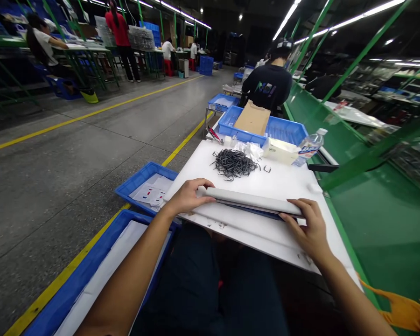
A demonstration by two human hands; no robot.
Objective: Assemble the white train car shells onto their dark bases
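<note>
A long flat white panel (252,199) lies across the near part of the white worktable (287,179), with a dark blue layer showing under its front edge. My left hand (189,196) grips its left end, fingers curled over the top. My right hand (310,226) holds its right end, fingers wrapped on the edge. Behind the panel sits a heap of small dark wire clips (233,163), with one loose clip (267,168) beside it.
A plastic water bottle (310,147), a white box (282,149) and crumpled plastic lie at the table's back. Blue bins (283,129) hold a cardboard sheet (252,117). More blue trays (140,179) stand left of me on the floor. A person in black (269,84) works ahead.
</note>
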